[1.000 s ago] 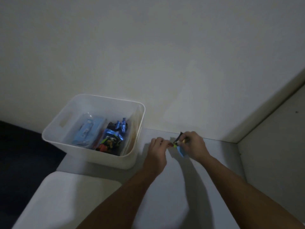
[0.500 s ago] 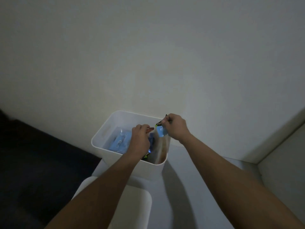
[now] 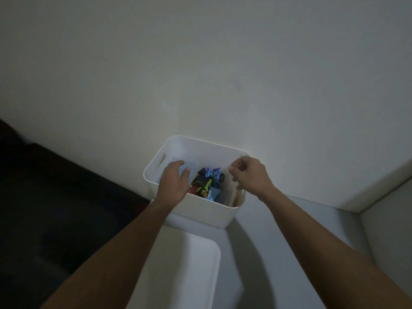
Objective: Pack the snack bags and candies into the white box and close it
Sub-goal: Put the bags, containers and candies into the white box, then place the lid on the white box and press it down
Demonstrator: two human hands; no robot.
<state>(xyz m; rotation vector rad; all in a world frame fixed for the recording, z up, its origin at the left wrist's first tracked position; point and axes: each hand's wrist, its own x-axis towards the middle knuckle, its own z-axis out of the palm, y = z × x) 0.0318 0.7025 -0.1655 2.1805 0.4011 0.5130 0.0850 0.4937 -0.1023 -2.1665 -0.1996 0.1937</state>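
Observation:
The white box (image 3: 200, 211) stands open against the wall. Inside lie a pale blue snack bag (image 3: 191, 172), several blue, green and red candies (image 3: 206, 182) and a clear bag (image 3: 231, 194) leaning on the right wall. My left hand (image 3: 174, 180) reaches into the left half, its relaxed fingers resting on the pale blue bag. My right hand (image 3: 247, 175) hovers over the right rim with its fingers curled, and I see nothing in them. The box's white lid (image 3: 189, 268) lies flat just in front of the box.
The box and lid sit on a white table (image 3: 278, 219) set in a corner. One wall (image 3: 200, 74) runs right behind the box and another (image 3: 392, 219) closes the right side. A dark area (image 3: 55, 197) drops away to the left.
Both hands carried candies from the table's right part to over the box. The candies have left my fingers and lie inside. My left hand has gone deeper into the box.

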